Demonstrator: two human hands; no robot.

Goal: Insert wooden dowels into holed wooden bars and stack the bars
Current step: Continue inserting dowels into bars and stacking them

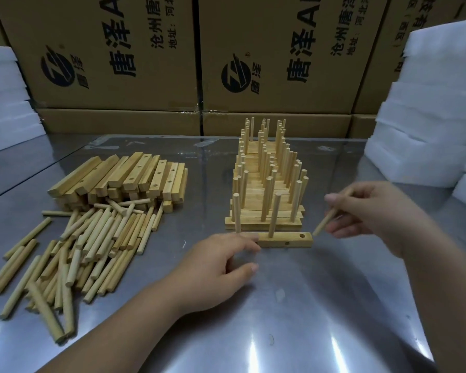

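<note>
A holed wooden bar lies on the metal table in front of me with two dowels standing upright in it and an empty hole at its right end. My left hand grips the bar's left end. My right hand pinches a loose dowel, tilted, its lower tip just right of the bar's end. Behind the bar stands a stack of finished bars bristling with upright dowels.
A pile of bare holed bars lies at the left, with a heap of loose dowels in front of it. White foam blocks rise at the right and far left. Cardboard boxes wall the back.
</note>
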